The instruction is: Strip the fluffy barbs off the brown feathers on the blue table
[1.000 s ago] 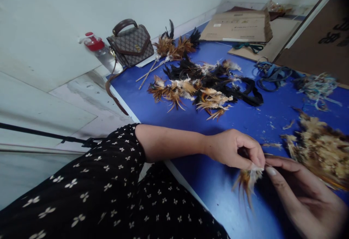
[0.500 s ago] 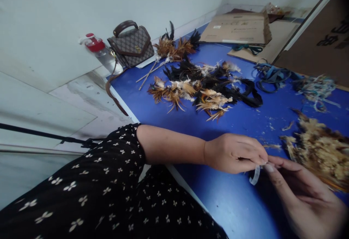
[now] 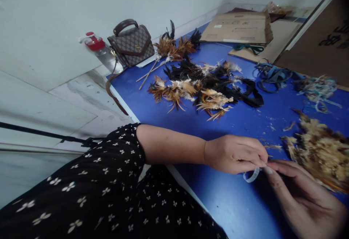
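Left hand point(image 3: 236, 153) grip pinching clear curled tape strip point(image 3: 252, 175) above blue surface point(image 3: 237, 202); right hand point(image 3: 302, 195) grip pinched on same end. Risk: strip sticking to itself or snagging tan feather pile point(image 3: 319, 152)

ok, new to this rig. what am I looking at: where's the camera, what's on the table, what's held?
No machine: a person works with bare hands, filmed by one camera on their head, looking forward and down. The left hand, below a black flowered sleeve, pinches a pale strip; the right hand meets it at the fingertips, grip unclear. On the blue table lie feather bundles, a tan feather heap, cords and cardboard. A handbag and bottle stand by its far corner.
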Motion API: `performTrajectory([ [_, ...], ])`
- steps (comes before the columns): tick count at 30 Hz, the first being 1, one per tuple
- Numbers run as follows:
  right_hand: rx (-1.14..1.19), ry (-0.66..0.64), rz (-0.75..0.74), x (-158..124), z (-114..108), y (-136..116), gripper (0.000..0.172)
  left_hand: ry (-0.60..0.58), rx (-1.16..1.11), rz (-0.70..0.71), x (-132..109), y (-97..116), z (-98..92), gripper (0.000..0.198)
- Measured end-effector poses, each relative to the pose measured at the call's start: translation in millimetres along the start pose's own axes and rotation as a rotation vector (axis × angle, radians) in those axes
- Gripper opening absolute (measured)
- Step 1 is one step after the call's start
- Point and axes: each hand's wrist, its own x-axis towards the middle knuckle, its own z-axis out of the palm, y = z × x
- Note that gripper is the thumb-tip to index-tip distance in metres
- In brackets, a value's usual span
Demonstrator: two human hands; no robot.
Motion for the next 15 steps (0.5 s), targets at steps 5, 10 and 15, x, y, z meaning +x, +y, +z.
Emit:
performTrajectory([
  [5,-0.085,-0.001,-0.211,10.5,1.0,-14.4,0.012,0.060,0.130,0.125,0.1,-6.2,4.1,0.017],
  [10,-0.273,0.114,-0.325,11.7,1.3,-12.4,0.010,0.113,0.263,0.240,-2.1,-13.8,7.3,0.017],
  [15,-0.409,0.178,-0.369,9.9,3.1,-8.4,0.008,0.144,0.267,0.227,-3.4,-13.2,8.2,0.018],
])
